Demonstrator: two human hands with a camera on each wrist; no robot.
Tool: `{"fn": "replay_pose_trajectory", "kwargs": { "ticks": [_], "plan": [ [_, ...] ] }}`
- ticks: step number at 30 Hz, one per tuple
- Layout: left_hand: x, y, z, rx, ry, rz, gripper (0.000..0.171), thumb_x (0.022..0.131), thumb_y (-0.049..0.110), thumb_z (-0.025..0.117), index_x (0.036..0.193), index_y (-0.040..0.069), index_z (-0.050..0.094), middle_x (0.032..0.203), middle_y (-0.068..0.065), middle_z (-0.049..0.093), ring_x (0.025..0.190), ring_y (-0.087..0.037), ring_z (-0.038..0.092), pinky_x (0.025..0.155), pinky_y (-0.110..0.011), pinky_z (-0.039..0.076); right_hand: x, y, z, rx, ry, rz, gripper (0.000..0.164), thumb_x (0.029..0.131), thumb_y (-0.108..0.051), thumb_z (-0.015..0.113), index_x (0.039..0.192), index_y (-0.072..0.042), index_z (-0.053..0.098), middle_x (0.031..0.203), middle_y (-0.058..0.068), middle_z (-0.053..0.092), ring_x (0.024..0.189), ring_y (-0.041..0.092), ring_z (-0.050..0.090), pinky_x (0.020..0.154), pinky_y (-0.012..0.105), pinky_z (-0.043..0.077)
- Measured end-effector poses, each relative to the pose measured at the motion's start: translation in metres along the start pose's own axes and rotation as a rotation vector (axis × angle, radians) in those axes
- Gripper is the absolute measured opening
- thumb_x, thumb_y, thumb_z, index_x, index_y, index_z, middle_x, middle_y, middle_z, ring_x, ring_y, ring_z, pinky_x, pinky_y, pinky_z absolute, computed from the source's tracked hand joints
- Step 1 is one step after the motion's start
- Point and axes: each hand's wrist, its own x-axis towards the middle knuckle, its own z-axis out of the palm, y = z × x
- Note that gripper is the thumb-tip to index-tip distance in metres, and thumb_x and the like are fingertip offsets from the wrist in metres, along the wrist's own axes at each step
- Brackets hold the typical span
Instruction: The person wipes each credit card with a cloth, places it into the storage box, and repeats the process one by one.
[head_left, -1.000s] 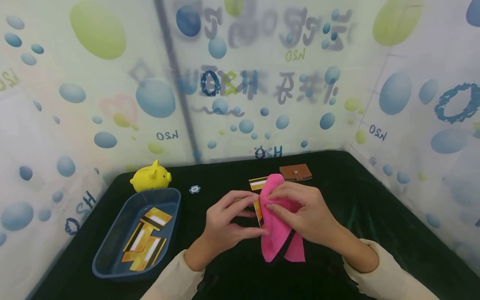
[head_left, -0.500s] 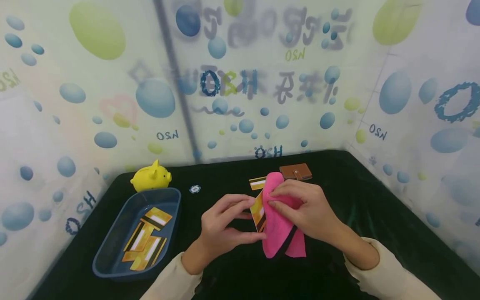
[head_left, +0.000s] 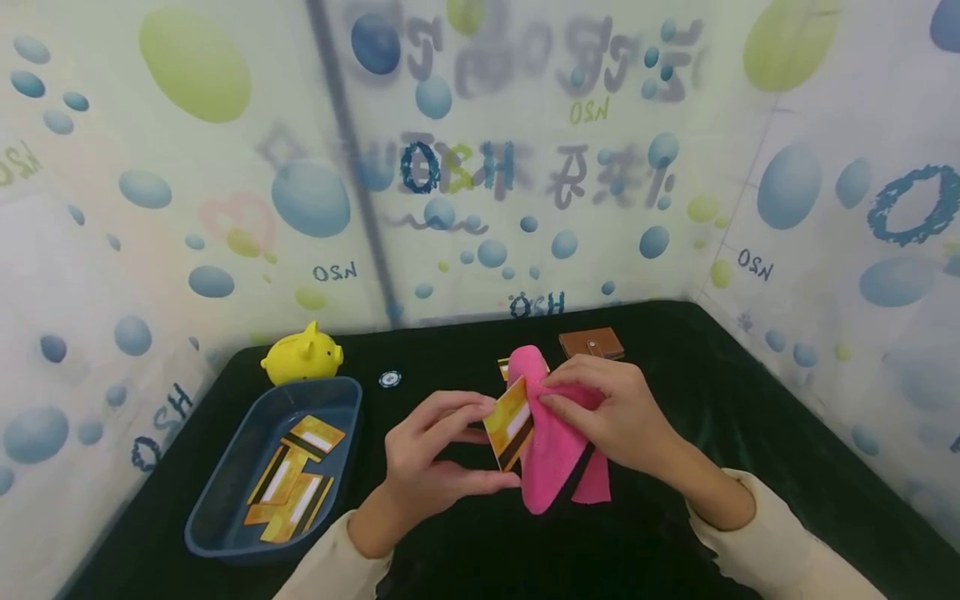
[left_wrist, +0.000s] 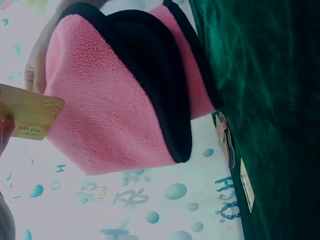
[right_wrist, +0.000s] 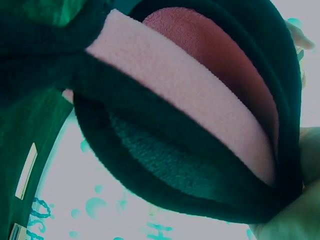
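Note:
My left hand [head_left: 431, 454] holds a gold bank card [head_left: 508, 425] by its edges, thumb below and fingers above. The card stands tilted, with its dark stripe and white strip showing in the head view; embossed numbers appear on the card [left_wrist: 31, 112] in the left wrist view. My right hand [head_left: 618, 408] pinches a folded pink cloth [head_left: 543, 471] with black edging. The cloth lies against the card's right side and hides part of it. In the right wrist view, the cloth's folds [right_wrist: 185, 95] fill most of the picture.
A blue basin [head_left: 202, 508] with several gold cards stands at left, a yellow piggy bank [head_left: 302, 357] behind it. A poker chip [head_left: 390, 379] lies farther right. A brown wallet [head_left: 588, 342] and a partly covered card [head_left: 503, 367] lie at the back of the dark green tablecloth [head_left: 435, 350].
My left hand has moved left and slightly down with the card, so more of it shows beside the cloth. The cloth's upper end has shifted left, covering more of the card on the table.

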Motion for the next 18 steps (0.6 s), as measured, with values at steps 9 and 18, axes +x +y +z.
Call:
{"fn": "replay_pose_trajectory", "kwargs": {
  "ticks": [9,18],
  "plan": [
    [0.004,0.000,-0.025,0.055,0.073,-0.063,0.061,0.077,0.034,0.086,0.104,-0.015,0.062,0.101,-0.026,0.061,0.089,-0.023,0.066,0.074,-0.022,0.059,-0.003,0.007,-0.007,-0.040,0.029,0.025,0.028,0.078,0.000,0.082,0.102,-0.012,0.074,0.093,0.000,0.073,0.076,0.010,0.065,0.064,0.023,0.058],
    [-0.004,-0.005,-0.075,0.143,0.099,-0.417,0.067,0.074,0.033,0.086,0.112,-0.015,0.059,0.109,-0.029,0.061,0.104,-0.014,0.067,0.084,-0.020,0.056,-0.004,0.009,-0.018,-0.033,0.051,0.044,0.030,0.077,0.002,0.082,0.103,-0.012,0.074,0.093,0.000,0.073,0.078,0.011,0.066,0.065,0.022,0.058]
  ]
}}
